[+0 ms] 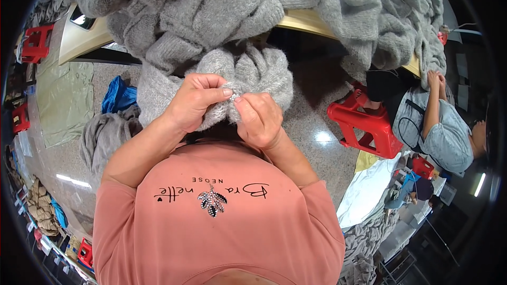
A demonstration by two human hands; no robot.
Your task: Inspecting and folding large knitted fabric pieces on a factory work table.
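Note:
A grey fuzzy knit garment [266, 74] lies bunched in my lap, just below the table edge. My left hand [198, 100] pinches a gathered part of it between thumb and forefinger. Close beside it, my right hand [259, 119] has its fingers closed on the same spot, the fingertips of both hands almost meeting. Between them a small patch of the knit [233, 96] shows a paler, glittering texture; whether a needle or thread is there is too small to tell. Folds of the knit hide part of the left fingers.
Heaped grey knits [222, 5] cover the wooden table [309, 21] ahead. A red plastic stool [364, 124] stands at right, near a seated person in a light grey top [438, 126]. Blue cloth [119, 95] and a grey knit pile [108, 134] lie at left. A phone [82, 20] rests on the table.

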